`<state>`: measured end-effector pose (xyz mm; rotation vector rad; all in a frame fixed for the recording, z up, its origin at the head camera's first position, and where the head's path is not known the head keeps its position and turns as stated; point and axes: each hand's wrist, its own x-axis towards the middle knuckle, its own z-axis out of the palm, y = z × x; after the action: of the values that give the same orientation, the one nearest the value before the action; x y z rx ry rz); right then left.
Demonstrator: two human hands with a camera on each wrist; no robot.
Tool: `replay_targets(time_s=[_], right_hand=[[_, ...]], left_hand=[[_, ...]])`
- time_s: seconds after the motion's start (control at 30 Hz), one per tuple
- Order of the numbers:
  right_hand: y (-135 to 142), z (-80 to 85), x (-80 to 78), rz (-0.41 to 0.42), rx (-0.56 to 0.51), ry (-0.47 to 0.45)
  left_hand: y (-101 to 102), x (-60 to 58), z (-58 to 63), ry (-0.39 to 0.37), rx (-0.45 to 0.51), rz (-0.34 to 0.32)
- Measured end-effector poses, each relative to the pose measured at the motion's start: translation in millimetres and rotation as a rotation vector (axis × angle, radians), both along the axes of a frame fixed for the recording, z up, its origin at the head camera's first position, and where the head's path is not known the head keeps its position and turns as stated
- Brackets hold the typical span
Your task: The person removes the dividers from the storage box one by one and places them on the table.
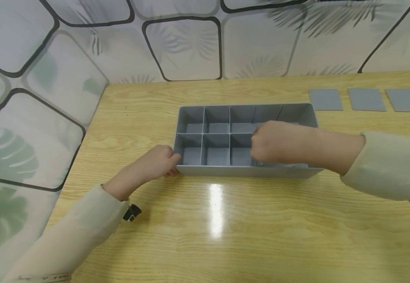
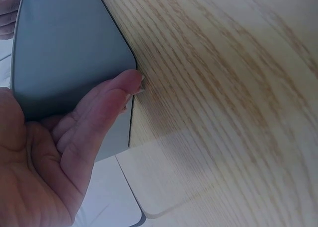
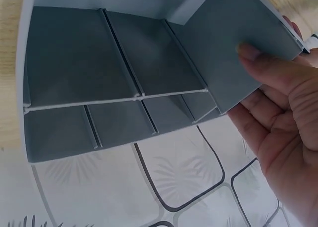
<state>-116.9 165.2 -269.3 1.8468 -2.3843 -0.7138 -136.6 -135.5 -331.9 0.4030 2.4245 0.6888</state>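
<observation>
A long grey compartment box (image 1: 219, 171) sits on the wooden table, with thin dividers crossing inside it. At its left end my left hand (image 1: 160, 161) holds the near corner; the left wrist view has the fingers against the box's outer wall (image 2: 69, 43). Over the right half of the box, my right hand (image 1: 270, 141) reaches in and covers some compartments. In the right wrist view, that hand (image 3: 288, 103) pinches a flat grey divider panel (image 3: 223, 43), thumb on one face and fingers behind it. The panel's lower part is hard to make out.
Three flat grey square panels (image 1: 325, 99) lie in a row at the back right of the table (image 1: 137, 251). A patterned cloth (image 1: 187, 49) rises behind the table and along its left side. A small black object (image 1: 132, 212) hangs by my left cuff.
</observation>
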Motion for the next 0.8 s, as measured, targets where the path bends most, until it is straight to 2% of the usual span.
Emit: replay_targets(time_s=[0.23, 0.8], right_hand=[[2, 7.6, 0.6, 0.004, -0.009, 0.023], [6, 28.1, 3.3, -0.035, -0.037, 0.005]], left_hand=[[0, 0.8, 0.1, 0.001, 0.004, 0.009], [2, 0.7, 0.2, -0.022, -0.002, 0.027]])
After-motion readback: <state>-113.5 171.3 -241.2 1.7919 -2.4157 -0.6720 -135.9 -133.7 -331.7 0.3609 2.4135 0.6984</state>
